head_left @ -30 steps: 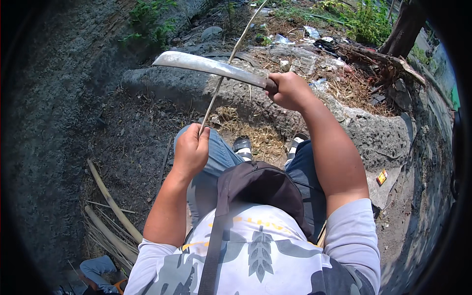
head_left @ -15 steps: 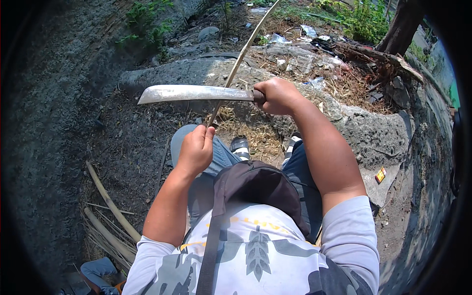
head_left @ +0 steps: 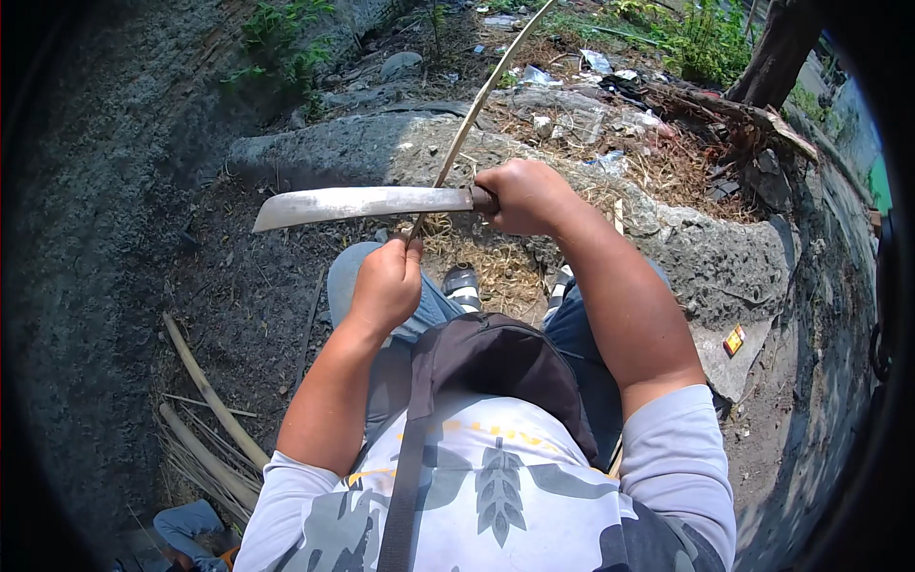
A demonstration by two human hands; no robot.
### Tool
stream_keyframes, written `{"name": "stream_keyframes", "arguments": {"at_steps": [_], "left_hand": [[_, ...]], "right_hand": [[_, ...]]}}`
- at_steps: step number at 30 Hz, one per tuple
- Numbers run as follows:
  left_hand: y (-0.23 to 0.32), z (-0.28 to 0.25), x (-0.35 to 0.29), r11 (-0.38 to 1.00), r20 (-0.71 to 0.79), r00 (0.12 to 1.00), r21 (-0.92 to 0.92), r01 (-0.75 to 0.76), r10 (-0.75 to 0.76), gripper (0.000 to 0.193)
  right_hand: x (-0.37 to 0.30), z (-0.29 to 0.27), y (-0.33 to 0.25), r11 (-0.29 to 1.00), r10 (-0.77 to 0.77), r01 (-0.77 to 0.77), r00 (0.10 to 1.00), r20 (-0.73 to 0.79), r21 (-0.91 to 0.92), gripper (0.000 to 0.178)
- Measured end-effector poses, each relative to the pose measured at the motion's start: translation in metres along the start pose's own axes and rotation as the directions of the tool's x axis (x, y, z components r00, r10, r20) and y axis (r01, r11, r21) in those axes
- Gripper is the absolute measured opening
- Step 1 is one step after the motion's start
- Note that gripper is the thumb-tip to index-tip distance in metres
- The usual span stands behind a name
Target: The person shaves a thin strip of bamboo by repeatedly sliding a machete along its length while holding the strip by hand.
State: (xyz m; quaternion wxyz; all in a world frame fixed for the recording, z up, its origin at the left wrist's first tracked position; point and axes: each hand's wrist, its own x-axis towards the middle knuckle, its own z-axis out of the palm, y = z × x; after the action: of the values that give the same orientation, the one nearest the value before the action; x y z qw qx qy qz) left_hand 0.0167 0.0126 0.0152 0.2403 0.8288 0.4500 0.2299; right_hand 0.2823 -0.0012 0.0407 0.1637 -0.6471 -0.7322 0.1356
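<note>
In our right hand (head_left: pixel 530 197) we gripped a knife (head_left: pixel 353 205), its blade crossing a strip (head_left: pixel 476 112) just beyond our left hand (head_left: pixel 386 284). That left hand pinched the strip, which slanted away past our right. Sticks (head_left: pixel 212 388) lay left of both hands.

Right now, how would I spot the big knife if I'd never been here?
Find the rough gray ledge across the upper middle. Over it, the right hand grips the big knife by its dark handle. The broad, silvery blade points left, unlike the thin, pale strip held in the left hand.
</note>
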Motion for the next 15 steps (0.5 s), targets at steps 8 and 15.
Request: {"name": "stream_keyframes", "arguments": {"at_steps": [8, 15], "left_hand": [[0.004, 0.004, -0.004, 1.0, 0.013, 1.0, -0.03, 0.001, -0.001, 0.03], [-0.004, 0.005, -0.01, 0.999, -0.045, 0.999, 0.034, -0.02, 0.022, 0.029]], "right_hand": [[0.003, -0.011, 0.02, 0.973, 0.232, -0.232, 0.972, 0.039, -0.016, 0.023], [-0.004, -0.008, -0.011, 0.989, 0.008, -0.008, 1.0, -0.006, -0.148, 0.025]]}}
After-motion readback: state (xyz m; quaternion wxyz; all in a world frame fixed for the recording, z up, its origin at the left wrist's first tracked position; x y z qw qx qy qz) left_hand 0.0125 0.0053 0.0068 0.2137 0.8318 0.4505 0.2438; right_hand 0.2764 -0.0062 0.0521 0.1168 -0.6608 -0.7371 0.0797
